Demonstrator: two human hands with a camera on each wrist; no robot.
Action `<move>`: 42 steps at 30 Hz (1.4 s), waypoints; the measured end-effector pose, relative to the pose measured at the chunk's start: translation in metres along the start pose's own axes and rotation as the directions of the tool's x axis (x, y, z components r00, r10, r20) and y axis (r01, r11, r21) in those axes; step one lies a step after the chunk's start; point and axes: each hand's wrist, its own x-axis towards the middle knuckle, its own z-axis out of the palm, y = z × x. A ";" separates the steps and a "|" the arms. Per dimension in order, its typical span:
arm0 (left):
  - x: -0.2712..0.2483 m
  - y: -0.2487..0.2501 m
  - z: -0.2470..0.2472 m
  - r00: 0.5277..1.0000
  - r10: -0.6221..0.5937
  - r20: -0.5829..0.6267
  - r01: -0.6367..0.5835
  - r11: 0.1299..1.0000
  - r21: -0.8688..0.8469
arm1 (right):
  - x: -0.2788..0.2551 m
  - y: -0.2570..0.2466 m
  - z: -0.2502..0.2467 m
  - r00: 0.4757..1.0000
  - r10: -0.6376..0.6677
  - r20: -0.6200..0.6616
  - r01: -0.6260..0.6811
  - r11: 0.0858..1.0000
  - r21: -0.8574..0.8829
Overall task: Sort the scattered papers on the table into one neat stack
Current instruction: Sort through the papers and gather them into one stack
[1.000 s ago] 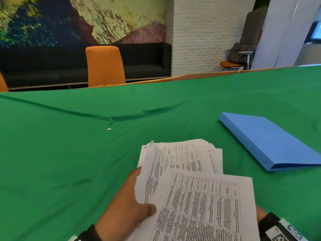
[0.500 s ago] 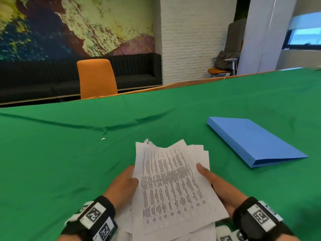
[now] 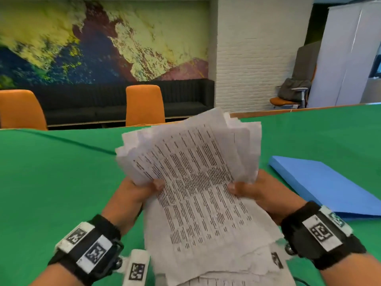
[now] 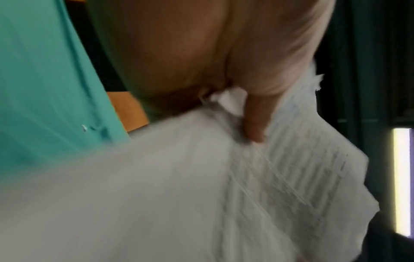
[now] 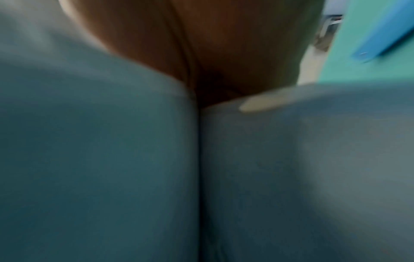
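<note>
A loose bundle of printed white papers (image 3: 198, 182) is lifted off the green table, tilted up toward me, its sheets fanned and uneven at the top. My left hand (image 3: 142, 190) grips its left edge, thumb on the front sheet. My right hand (image 3: 253, 190) grips the right edge the same way. The left wrist view shows the papers (image 4: 257, 186) blurred, with my left hand (image 4: 251, 113) pressing a finger into them. In the right wrist view, shadowed paper (image 5: 291, 168) fills the frame below my right hand (image 5: 201, 53). More sheets (image 3: 226, 279) lie under the bundle at the near edge.
A blue folder (image 3: 329, 182) lies closed on the green tablecloth (image 3: 51, 182) to the right of my hands. Two orange chairs (image 3: 144, 106) stand behind the far table edge, before a dark sofa. Another chair (image 3: 288, 96) stands at the back right.
The papers lay on the table under my hands a second ago; now both hands have raised them, gripped at both sides. My view has tilted up.
</note>
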 end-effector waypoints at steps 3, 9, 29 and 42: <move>-0.003 0.022 -0.003 0.907 0.313 -0.282 -0.257 0.941 0.221 | 0.022 -0.007 0.036 0.978 -0.196 -0.068 0.183 0.970 -0.158; -0.028 0.009 -0.024 0.874 0.300 -0.383 -0.236 0.950 0.204 | 0.025 0.027 0.071 0.989 -0.144 0.040 0.148 0.983 -0.107; -0.044 0.005 -0.068 0.882 0.322 -0.344 -0.267 0.943 0.199 | 0.039 0.047 0.111 0.935 -0.299 -0.192 0.339 0.913 0.228; -0.037 -0.001 -0.058 0.837 0.325 -0.441 -0.217 0.936 0.279 | 0.053 0.037 0.116 0.942 -0.278 -0.189 0.307 0.940 0.151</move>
